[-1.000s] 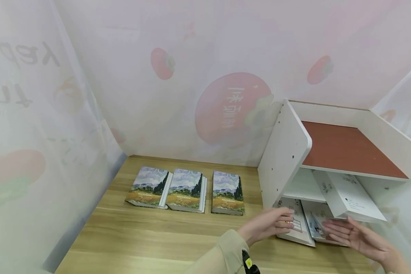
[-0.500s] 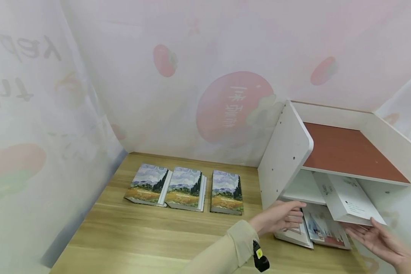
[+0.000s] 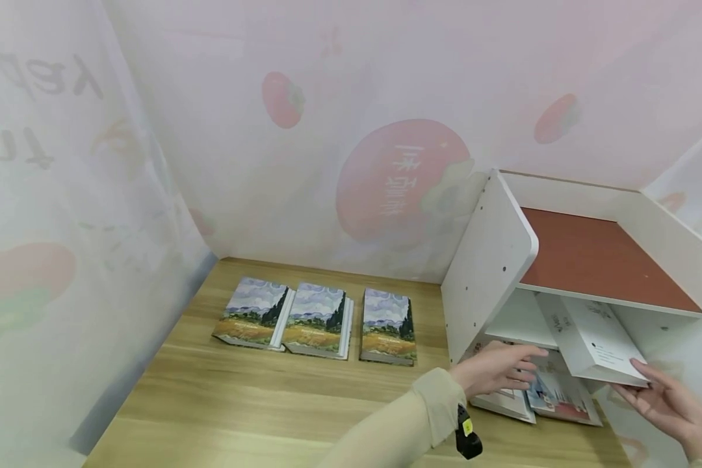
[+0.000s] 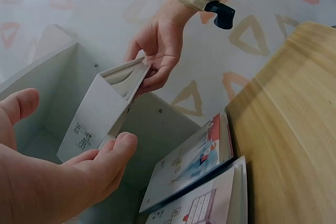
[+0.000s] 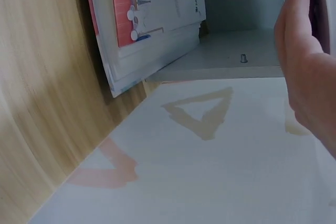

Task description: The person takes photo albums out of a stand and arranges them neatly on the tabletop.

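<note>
A thick white book leans out of the upper compartment of a white shelf unit. My right hand grips its near right corner, thumb on the cover and fingers beneath. In the left wrist view, that right hand holds the end where the inner edges show. My left hand reaches in front of the shelf with fingers extended, near the book's left side. The left wrist view has the left hand's fingertips close to the spine; whether they touch I cannot tell.
Two illustrated books, one left and one right, lie in the lower compartment, their ends jutting over the wooden table. Further left lie three landscape-cover books in a row. Printed fabric walls enclose the table.
My right hand has moved right and up, from open below the white book to gripping its corner. My left hand has shifted right, across the lower books.
</note>
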A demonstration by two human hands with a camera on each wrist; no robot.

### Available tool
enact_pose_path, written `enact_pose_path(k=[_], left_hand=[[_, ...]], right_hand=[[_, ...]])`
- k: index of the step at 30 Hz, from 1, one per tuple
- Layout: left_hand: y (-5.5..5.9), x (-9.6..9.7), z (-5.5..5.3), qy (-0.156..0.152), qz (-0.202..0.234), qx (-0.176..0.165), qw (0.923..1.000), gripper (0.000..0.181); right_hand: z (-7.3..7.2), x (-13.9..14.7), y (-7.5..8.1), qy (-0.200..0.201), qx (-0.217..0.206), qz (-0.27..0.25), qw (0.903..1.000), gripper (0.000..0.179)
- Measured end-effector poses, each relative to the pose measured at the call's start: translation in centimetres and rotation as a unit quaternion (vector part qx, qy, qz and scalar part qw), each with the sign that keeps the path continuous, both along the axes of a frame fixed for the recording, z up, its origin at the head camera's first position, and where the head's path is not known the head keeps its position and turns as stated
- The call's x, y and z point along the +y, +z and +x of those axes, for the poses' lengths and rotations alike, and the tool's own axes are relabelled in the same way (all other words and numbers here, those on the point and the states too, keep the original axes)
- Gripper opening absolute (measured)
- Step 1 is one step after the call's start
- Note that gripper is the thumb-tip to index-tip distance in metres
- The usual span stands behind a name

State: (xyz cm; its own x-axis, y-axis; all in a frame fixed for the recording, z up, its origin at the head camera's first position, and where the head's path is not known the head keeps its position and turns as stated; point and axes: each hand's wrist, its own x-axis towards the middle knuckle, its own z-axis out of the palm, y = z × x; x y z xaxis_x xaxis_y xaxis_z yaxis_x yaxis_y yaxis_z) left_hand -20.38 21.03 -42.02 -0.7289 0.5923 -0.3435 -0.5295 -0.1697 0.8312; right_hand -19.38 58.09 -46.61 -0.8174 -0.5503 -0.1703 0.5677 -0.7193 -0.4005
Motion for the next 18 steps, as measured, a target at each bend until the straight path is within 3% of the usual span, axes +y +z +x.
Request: enact_pose_path(k=[8,13,18], left_hand=[[1.4,2.5,0.3,0.043,-0.024,-0.024,0.9985,0.032],[1.5,3.3,0.4,0.08,-0.056,-0.024,0.995,0.039],[1.6,3.7,0.5,0.094,-0.08,-0.025,0.992,0.043]], right_hand=[[0.0,0.0,0.4,0.03,0.022,-0.034,0.9987,0.06],[0.1,-0.4,0.5,0.029,0.036,-0.013,0.9988,0.056],[0.0,-1.3,0.4,0.05,0.05,0.0,0.9975,0.055]])
